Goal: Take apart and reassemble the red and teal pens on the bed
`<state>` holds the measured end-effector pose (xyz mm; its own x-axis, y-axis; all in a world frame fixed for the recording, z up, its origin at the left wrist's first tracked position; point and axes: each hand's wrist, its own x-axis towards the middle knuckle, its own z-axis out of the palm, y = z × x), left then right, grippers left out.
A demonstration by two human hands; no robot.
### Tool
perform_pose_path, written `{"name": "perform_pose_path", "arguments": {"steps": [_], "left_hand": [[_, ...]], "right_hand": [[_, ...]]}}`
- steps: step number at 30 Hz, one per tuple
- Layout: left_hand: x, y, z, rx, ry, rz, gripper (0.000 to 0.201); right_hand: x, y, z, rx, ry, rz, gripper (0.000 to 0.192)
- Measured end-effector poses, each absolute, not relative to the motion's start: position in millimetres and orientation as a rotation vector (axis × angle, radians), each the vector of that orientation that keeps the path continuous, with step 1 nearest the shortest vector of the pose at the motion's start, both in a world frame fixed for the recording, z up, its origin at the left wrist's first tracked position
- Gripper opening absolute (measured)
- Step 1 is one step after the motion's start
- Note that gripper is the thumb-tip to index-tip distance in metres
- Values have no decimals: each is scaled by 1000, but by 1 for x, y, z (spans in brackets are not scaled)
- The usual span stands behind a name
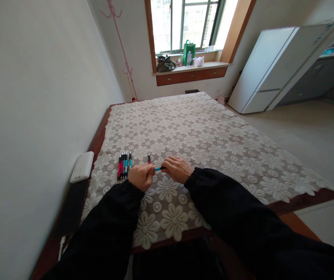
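Observation:
Between my two hands a blue pen (158, 168) with a dark end is held sideways above the floral tablecloth (174, 219). My left hand (141, 177) is closed on its left end, and my right hand (177, 168) grips the dark end on the right. Several red and blue pens (122, 165) lie side by side left of my left hand, tips pointing away from me. One blue pen (130, 158) sits slightly apart from that row. Just beyond my hands lies a red and black pen (149, 158), its lower part hidden behind them.
A white power bank (82, 167) rests at the table's left edge by the wall, near a dark flat object (72, 208) and a white cable (62, 247). Farther off are a pink coat stand (120, 42), a white fridge (275, 66) and a green bag (188, 52) on the windowsill.

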<state>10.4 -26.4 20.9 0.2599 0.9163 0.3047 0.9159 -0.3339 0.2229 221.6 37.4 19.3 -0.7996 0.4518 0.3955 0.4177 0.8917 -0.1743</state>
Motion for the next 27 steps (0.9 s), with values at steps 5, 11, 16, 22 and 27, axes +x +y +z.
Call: {"name": "perform_pose_path", "arguments": {"steps": [5,11,16,22,27], "left_hand": [[8,-25,25,2478,1839,644,38],[7,-25,25,2468,1855,633,39],[7,-24,23,2461,1873,591,38],[5,-24,21,2464,1849,596,38],[5,-24,21,2439,1865,591,37]], "right_hand": [[228,45,12,-718,-2503,348,31],[227,46,9,-661,-2373,495,23],[227,45,8,-789,-2411,518,21],[227,46,8,-800,-2369,533,18],[226,46,6,-716,-2339,561,23]]}}
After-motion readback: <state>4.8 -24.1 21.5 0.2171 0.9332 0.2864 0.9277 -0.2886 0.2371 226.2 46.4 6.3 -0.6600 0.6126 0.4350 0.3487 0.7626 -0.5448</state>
